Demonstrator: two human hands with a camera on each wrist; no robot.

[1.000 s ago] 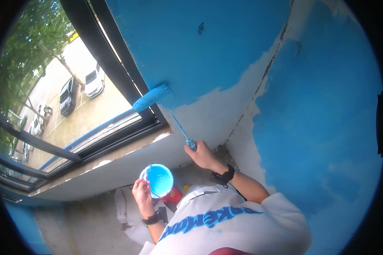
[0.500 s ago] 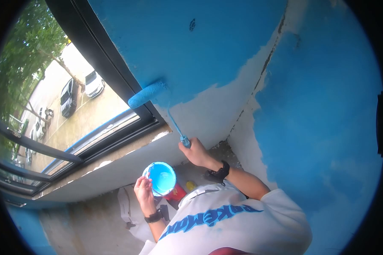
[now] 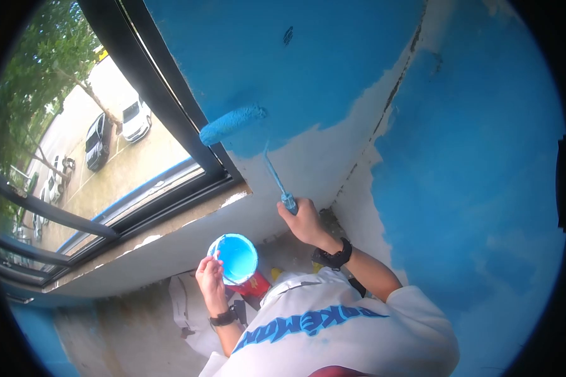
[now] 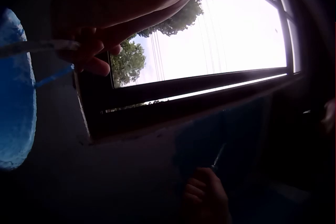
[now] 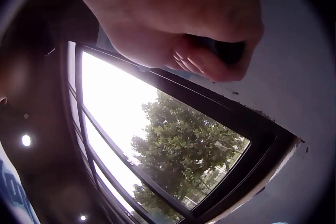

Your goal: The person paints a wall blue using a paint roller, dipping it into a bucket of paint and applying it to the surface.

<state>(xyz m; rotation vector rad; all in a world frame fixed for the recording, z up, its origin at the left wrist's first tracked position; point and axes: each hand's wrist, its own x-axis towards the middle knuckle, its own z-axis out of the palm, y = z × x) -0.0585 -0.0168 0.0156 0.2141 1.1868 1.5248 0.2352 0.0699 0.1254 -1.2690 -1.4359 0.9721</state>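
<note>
In the head view my right hand (image 3: 308, 222) grips the handle of a paint roller (image 3: 233, 124), whose blue sleeve lies at the wall's painted area beside the window frame. My left hand (image 3: 212, 284) holds a white-rimmed bucket (image 3: 238, 259) of light blue paint by its handle at the rim. The left wrist view shows the left hand's fingers (image 4: 90, 56) round the white handle, with part of the bucket (image 4: 16, 98) at the left edge. Curled fingers of the right hand (image 5: 184, 24) fill the top of the right wrist view; the roller sleeve is out of that view.
A dark-framed window (image 3: 214, 166) with a rough sill edge stands at the left, with trees and cars outside. Blue paint partly covers the wall (image 3: 459, 182) at the right, past a cracked corner line. A red object (image 3: 253, 286) is beneath the bucket.
The roller and right hand first shifted slightly left, then moved right, and the sleeve now sits a little higher against the wall. The left hand still holds the bucket, nearly in place.
</note>
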